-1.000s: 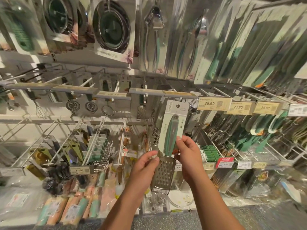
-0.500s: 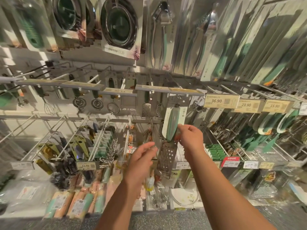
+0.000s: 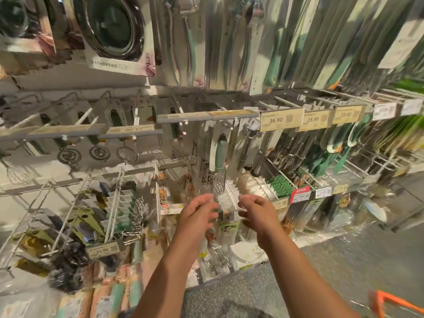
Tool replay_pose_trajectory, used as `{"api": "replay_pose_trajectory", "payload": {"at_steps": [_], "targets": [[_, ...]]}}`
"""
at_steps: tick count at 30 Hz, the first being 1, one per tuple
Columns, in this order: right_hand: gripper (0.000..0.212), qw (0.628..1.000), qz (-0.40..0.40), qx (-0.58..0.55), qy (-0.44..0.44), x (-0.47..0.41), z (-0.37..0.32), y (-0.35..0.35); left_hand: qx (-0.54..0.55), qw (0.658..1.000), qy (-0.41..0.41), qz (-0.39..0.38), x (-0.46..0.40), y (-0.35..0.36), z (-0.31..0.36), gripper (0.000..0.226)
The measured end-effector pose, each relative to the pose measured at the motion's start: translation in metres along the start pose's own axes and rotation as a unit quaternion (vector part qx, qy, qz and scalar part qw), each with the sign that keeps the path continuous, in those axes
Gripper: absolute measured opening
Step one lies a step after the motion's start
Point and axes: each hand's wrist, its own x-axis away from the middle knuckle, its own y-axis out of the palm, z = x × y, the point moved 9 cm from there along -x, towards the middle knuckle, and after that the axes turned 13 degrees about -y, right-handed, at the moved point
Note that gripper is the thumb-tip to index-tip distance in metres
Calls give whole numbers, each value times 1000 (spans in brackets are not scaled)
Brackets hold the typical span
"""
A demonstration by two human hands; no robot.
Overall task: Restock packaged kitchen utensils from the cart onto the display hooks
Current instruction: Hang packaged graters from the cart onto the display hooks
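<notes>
Head view, blurred by motion. The carded flat steel grater with the green handle (image 3: 219, 154) is hanging from a white-tipped wire display hook (image 3: 231, 125) under the grey price rail (image 3: 206, 116), near the rail's right end, just left of the yellow 36.90 price tag (image 3: 281, 119). Its perforated steel blade is pointing down.

The left hand (image 3: 196, 215) and right hand (image 3: 258, 213) are hovering side by side below the grater, apart from it and from each other. Both are showing loosely curled fingers and neither is gripping anything; the blur is hiding the fingertips.

An orange cart frame (image 3: 390, 302) is showing at the lower right corner, over the speckled grey floor (image 3: 321, 267).
</notes>
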Motion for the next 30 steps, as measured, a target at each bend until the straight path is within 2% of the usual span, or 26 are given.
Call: {"api": "replay_pose_trajectory", "payload": {"at_steps": [3, 9, 18, 25, 30], "targets": [[5, 997, 69, -28, 5, 20, 7, -29, -61, 997, -17, -46, -7, 26, -9, 17], [14, 975, 212, -61, 22, 75, 36, -98, -179, 971, -30, -156, -6, 88, -35, 11], [8, 879, 449, -152, 51, 208, 109, -234, -367, 881, -43, -294, 45, 205, -128, 10], [13, 816, 547, -158, 97, 294, 155, -322, -433, 822, -48, -367, 96, 295, -209, 12], [15, 794, 567, -158, 152, 333, 197, -378, -481, 776, -51, -405, 134, 357, -269, 10]]}}
